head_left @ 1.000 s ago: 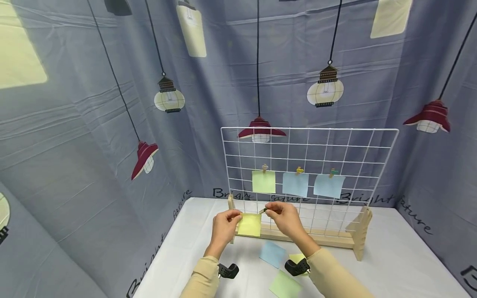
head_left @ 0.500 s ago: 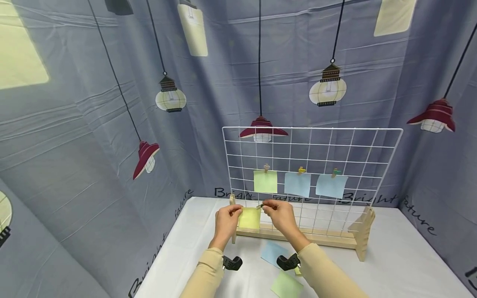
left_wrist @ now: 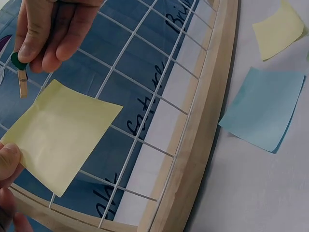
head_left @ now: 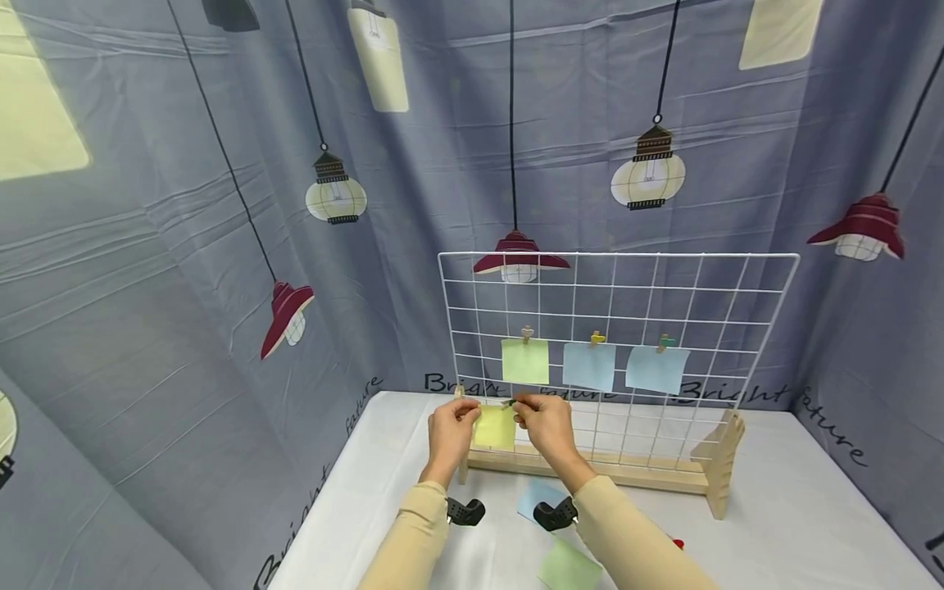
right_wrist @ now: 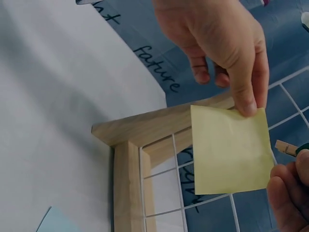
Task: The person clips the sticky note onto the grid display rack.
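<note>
In the head view, a yellow sticky note (head_left: 494, 428) is being held before the lower left part of a white wire grid panel (head_left: 634, 255); its left edge is being pinched by the left hand (head_left: 450, 434). A green-headed wooden clothespin (head_left: 509, 402) is being gripped by the right hand (head_left: 547, 426), just beside the note. On the panel, a light green note (head_left: 525, 361) and two light blue notes (head_left: 589, 366) are being held up by clips (head_left: 596, 338). In front of the panel, a blue note (head_left: 540, 496) and a green note (head_left: 570, 567) are lying on the worktop (head_left: 796, 524).

In the left wrist view, another yellow note (left_wrist: 279, 30), curled at one edge, is being shown beside the blue one, in front of the panel.

In the right wrist view, the held note is being presented flat before the panel, with the clothespin being kept apart from it.
</note>
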{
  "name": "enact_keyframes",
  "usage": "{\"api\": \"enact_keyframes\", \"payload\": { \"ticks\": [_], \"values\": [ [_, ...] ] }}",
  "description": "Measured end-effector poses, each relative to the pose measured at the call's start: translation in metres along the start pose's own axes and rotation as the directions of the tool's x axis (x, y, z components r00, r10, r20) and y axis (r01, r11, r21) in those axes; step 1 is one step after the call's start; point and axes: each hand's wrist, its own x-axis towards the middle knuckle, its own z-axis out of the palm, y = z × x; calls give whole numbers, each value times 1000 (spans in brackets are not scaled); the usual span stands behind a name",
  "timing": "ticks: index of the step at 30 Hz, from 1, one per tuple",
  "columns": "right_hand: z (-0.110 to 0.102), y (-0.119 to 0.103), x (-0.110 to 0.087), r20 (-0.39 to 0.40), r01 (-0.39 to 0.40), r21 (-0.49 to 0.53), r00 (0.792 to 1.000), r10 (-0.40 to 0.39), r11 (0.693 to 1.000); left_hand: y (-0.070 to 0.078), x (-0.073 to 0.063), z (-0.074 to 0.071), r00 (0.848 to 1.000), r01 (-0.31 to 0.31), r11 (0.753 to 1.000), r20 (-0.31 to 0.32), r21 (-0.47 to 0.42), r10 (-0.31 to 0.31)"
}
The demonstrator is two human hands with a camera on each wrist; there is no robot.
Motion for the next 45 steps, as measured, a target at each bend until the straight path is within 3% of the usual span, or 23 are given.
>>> {"api": "enact_keyframes", "payload": {
  "ticks": [14, 22, 33, 45],
  "values": [
    [12, 6, 2, -73, 99, -100, 992, -106, 990, -1, 3, 6, 999, 4, 1000, -38, 24, -3],
    [17, 5, 6, -41, 266, -277, 957, -288, 923, -2, 5, 8, 999, 0, 1000, -32, 7, 0],
    [19, 3, 7, 10, 299, -397, 947, -321, 868, -4, 3, 10, 999, 1, 1000, -48, -24, -2],
    [24, 4, 4, -23, 301, -405, 941, -338, 863, -6, 2, 13, 998, -9, 999, -62, -34, 7]
  ]
}}
